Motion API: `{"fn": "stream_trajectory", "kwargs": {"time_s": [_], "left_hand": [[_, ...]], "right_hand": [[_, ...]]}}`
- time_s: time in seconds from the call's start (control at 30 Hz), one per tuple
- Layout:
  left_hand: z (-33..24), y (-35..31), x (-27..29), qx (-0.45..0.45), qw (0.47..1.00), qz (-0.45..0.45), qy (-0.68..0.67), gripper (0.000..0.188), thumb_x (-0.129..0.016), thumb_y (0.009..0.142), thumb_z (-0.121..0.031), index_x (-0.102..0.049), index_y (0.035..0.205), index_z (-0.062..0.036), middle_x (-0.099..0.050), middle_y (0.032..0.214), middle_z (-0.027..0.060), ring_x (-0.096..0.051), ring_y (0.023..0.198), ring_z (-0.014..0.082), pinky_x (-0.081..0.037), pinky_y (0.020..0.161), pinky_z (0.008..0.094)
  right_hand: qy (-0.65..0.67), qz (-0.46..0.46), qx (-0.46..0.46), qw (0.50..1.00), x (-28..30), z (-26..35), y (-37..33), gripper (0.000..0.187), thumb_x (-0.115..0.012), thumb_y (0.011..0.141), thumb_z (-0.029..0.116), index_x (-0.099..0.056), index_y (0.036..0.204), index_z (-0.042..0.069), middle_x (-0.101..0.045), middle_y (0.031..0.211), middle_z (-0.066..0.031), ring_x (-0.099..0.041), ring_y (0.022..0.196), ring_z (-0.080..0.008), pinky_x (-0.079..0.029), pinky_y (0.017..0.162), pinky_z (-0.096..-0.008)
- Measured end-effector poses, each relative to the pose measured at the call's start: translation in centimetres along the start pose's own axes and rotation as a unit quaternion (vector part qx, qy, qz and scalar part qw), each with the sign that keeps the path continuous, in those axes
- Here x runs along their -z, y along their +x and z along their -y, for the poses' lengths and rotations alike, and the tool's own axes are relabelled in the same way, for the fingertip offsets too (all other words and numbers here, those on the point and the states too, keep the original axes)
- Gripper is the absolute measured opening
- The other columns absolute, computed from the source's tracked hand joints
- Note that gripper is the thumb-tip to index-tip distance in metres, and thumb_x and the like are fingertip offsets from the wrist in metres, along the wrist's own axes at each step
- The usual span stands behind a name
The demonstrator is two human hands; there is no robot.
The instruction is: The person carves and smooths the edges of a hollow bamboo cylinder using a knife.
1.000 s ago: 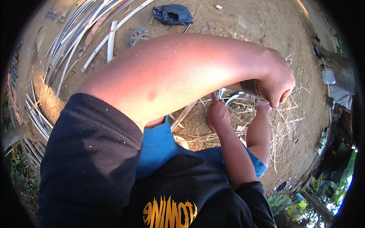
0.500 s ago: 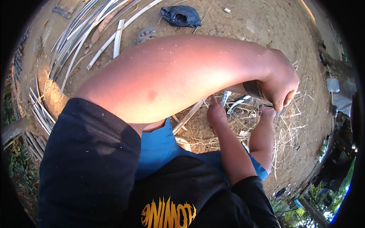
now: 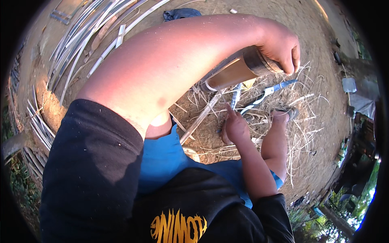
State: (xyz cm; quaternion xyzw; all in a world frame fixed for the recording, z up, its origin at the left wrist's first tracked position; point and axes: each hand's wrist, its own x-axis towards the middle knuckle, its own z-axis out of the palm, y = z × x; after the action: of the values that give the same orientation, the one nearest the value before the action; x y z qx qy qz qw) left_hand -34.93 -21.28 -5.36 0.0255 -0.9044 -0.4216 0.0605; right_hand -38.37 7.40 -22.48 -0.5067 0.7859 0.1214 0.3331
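Observation:
My left arm stretches across to the far right, and my left hand is closed over the rim of a brown tube. A dark band runs round the tube near that rim; my forearm hides part of it. The tube lies tilted, its other end near some pale split strips. Below it my right hand has its index finger stretched forward and the others curled; what they hold, if anything, is hidden. Beyond that fingertip lies a silvery-blue tool. To its right a knife with a black-and-white handle rests among shavings.
Thin pale shavings cover the ground round my foot. Long strips lie in a curved bundle at the far left, with more strips nearer. A black plastic bag shows beyond my left arm.
My left hand has moved left and farther away with the tube, showing more of it. The knife is now uncovered. My right hand has shifted slightly nearer and to the right.

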Motion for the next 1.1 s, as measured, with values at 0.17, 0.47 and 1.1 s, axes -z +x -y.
{"fn": "stream_trajectory", "kwargs": {"time_s": [0.17,0.47,1.1], "left_hand": [[1.0,-0.3,0.7,0.023,0.999,-0.036,-0.017,0.038,-0.077,0.076,-0.039,-0.081,0.111,-0.0230,-0.078,0.107,-0.0003,-0.071,0.095,0.0175,-0.054,0.084,0.0335],[1.3,-1.7,2.9,0.011,0.997,-0.064,-0.034,0.034,-0.075,0.078,-0.036,-0.079,0.105,-0.0158,-0.077,0.102,0.0085,-0.072,0.093,0.0247,-0.055,0.084,0.0349],[3.5,-6.3,2.9,-0.040,0.976,-0.189,0.103,0.030,-0.070,0.092,-0.020,-0.073,0.117,-0.0032,-0.070,0.115,0.0142,-0.064,0.104,0.0210,-0.051,0.090,0.0321]], "right_hand": [[0.000,-0.017,-0.009,1.000,2.1,-0.8,-0.7,0.058,-0.047,0.102,0.021,-0.035,0.158,0.031,-0.062,0.124,-0.0237,-0.068,0.106,-0.0418,-0.054,0.090,-0.0513],[0.017,-0.044,-0.010,0.999,-0.8,-2.4,1.3,0.061,-0.049,0.102,0.020,-0.030,0.160,0.028,-0.063,0.122,-0.0221,-0.068,0.103,-0.0405,-0.055,0.091,-0.0499],[0.436,0.020,0.012,0.900,-1.4,1.1,-1.5,0.054,-0.049,0.097,0.013,-0.044,0.150,0.004,-0.063,0.124,-0.0331,-0.069,0.101,-0.0422,-0.054,0.091,-0.0463]]}}
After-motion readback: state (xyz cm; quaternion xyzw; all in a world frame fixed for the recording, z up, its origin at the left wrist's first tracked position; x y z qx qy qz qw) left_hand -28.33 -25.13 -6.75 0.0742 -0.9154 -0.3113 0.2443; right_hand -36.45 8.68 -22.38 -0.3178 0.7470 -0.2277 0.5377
